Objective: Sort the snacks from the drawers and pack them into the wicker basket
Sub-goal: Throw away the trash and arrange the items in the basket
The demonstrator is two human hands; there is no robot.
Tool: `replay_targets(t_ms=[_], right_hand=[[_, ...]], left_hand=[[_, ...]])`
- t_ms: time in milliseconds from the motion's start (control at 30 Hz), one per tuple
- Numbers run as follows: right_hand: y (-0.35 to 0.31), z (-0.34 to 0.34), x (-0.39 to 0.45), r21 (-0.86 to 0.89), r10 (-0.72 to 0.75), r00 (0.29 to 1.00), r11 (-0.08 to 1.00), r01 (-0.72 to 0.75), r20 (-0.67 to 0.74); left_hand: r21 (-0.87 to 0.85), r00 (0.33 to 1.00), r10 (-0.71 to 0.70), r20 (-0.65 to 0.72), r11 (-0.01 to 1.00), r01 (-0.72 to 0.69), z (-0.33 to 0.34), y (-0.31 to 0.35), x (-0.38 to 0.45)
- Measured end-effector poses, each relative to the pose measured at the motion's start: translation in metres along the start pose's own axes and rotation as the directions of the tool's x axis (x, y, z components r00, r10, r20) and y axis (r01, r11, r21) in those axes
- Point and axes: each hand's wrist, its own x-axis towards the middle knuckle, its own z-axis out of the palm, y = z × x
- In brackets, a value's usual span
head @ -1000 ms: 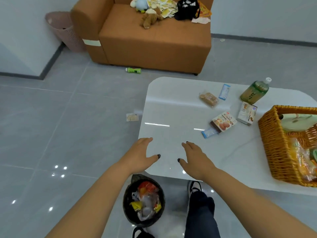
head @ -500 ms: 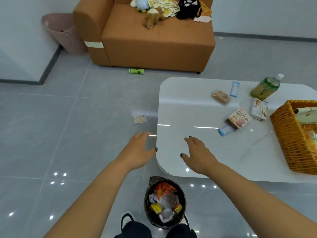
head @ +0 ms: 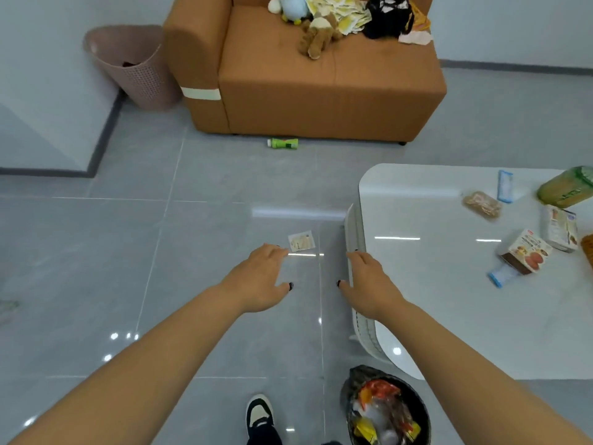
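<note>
My left hand (head: 260, 279) and my right hand (head: 369, 284) are stretched out, fingers relaxed, holding nothing, over the floor by the white table's (head: 449, 284) left edge. Snacks lie on the table at the right: a brown snack pack (head: 482, 204), two blue wrappers (head: 505, 185) (head: 500, 275), a biscuit box (head: 526, 252), a small white carton (head: 560, 229) and a green drink bottle (head: 568, 187). Only a sliver of the wicker basket (head: 588, 248) shows at the right border. A small sachet (head: 301, 241) lies on the floor just beyond my left fingertips.
A black bin (head: 385, 409) full of wrappers stands by the table's near corner. An orange sofa (head: 321, 78) with plush toys is ahead, a green tube (head: 284, 143) on the floor before it, a pink laundry basket (head: 134, 65) to its left. My shoe (head: 259, 412) is below.
The view has swung left: the table and snacks slid to the right and the basket almost left the frame. Both hands stayed open, now over the floor rather than the tabletop.
</note>
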Motion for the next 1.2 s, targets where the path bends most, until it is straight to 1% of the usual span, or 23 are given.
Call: replay_targets(t_ms=[167, 333, 467, 600, 767, 800, 867, 933, 1000, 1067, 1133, 1200], right_hand=[[-0.052, -0.013, 0.072, -0.007, -0.041, 0.999, 0.999, 0.041, 0.011], [-0.08, -0.057, 0.16, -0.007, -0.07, 0.997, 0.998, 0.07, -0.019], [-0.097, -0.101, 0.251, 0.02, -0.055, 0.998, 0.998, 0.055, 0.015], [-0.113, -0.149, 0.355, -0.008, -0.051, 0.998, 0.999, 0.051, 0.03], [-0.131, -0.188, 0.481, -0.02, -0.032, 0.998, 0.999, 0.033, 0.056], [-0.131, -0.19, 0.492, -0.016, -0.022, 0.998, 1.0, 0.023, 0.055], [-0.132, -0.194, 0.547, -0.01, 0.0, 0.997, 1.0, 0.001, 0.072], [-0.131, -0.189, 0.605, 0.012, 0.027, 0.998, 1.0, -0.028, 0.053], [-0.127, -0.176, 0.667, 0.034, 0.056, 0.998, 0.998, -0.057, 0.039], [-0.118, -0.155, 0.73, 0.039, 0.081, 0.995, 0.996, -0.083, 0.061], [-0.105, -0.13, 0.792, 0.026, 0.105, 0.989, 0.994, -0.108, 0.107], [-0.087, -0.105, 0.85, 0.006, 0.119, 0.984, 0.993, -0.121, 0.132]], left_hand=[[-0.024, 0.999, -0.038, -0.034, 0.999, 0.037, -0.058, -0.054, 0.044], [-0.068, 0.999, -0.036, -0.037, 0.997, 0.034, -0.131, -0.071, 0.123], [-0.124, 0.997, -0.061, -0.057, 0.991, 0.053, -0.196, -0.081, 0.204], [-0.169, 0.994, -0.083, -0.072, 0.983, 0.07, -0.251, -0.1, 0.294], [-0.188, 0.997, -0.079, -0.025, 0.979, 0.073, -0.301, -0.139, 0.41], [-0.182, 0.997, -0.073, -0.02, 0.981, 0.068, -0.304, -0.143, 0.421], [-0.215, 0.997, -0.071, -0.007, 0.974, 0.068, -0.318, -0.161, 0.472], [-0.227, 0.998, -0.066, 0.0, 0.972, 0.064, -0.326, -0.18, 0.527], [-0.24, 0.997, -0.073, -0.005, 0.968, 0.07, -0.327, -0.2, 0.584], [-0.235, 0.996, -0.094, -0.009, 0.968, 0.089, -0.321, -0.222, 0.639], [-0.193, 0.996, -0.086, 0.024, 0.977, 0.089, -0.305, -0.251, 0.697], [-0.112, 0.991, -0.072, 0.111, 0.99, 0.085, -0.282, -0.286, 0.755]])
